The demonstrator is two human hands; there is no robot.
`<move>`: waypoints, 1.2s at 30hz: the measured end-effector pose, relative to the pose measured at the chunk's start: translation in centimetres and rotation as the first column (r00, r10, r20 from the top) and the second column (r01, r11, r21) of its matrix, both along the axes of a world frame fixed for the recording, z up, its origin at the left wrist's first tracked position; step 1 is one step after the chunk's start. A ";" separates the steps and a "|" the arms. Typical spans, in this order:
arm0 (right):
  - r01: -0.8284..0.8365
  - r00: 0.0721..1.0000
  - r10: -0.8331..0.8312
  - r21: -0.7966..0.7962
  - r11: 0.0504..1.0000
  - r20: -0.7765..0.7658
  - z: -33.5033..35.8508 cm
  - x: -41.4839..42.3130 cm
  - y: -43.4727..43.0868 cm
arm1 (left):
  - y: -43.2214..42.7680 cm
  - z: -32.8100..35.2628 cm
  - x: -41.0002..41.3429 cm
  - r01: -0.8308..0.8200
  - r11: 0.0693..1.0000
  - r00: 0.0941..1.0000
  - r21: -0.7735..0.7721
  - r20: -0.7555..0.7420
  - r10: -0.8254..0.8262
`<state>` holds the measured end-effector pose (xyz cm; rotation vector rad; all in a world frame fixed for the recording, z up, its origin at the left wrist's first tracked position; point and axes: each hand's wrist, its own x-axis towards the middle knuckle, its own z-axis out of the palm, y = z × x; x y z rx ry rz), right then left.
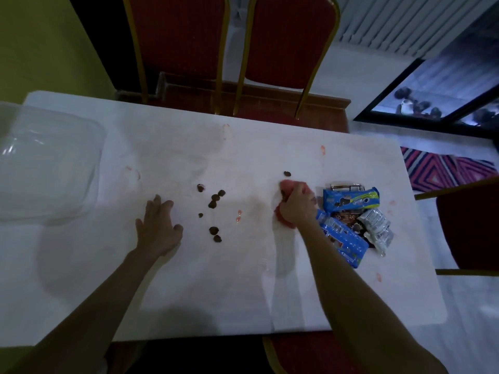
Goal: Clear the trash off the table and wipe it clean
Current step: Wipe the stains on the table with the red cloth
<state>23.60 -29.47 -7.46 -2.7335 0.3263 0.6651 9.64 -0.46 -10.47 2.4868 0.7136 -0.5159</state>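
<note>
A white table (243,292) carries red smears and several dark cookie crumbs (214,201) near its middle. My right hand (295,206) grips a red-stained cloth (286,184) bunched on the tabletop, right of centre. A single crumb (287,173) lies just beyond the cloth. Blue cookie wrappers (351,199) and a silver wrapper (376,228) are piled to the right of that hand. My left hand (158,228) rests flat on the table with spread fingers, left of the crumbs. A red blob (238,215) sits between the hands.
A clear plastic container (46,163) stands at the table's left end. Two red chairs with gold frames (283,49) are behind the far edge, another red chair (469,225) at the right, and one (305,354) at the near edge.
</note>
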 end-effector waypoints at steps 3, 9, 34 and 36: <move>-0.067 0.998 0.069 0.179 0.982 -0.009 -0.6 -1.4 2.1 | -0.1 0.0 0.0 0.003 1.000 1.000 0.016 -0.009 -0.003; 0.178 0.982 -0.077 0.698 0.694 -0.174 1.3 -2.9 3.8 | 0.1 0.2 -0.2 0.030 0.999 0.999 0.029 -0.026 -0.029; 0.027 0.987 -0.063 0.226 0.974 0.150 -0.8 5.0 1.3 | 0.9 0.7 0.7 0.121 0.993 0.983 0.015 -0.143 -0.118; -0.066 0.990 0.029 0.266 0.962 0.139 -1.2 3.5 3.4 | 0.7 0.7 0.7 0.126 0.992 0.981 0.027 -0.149 -0.121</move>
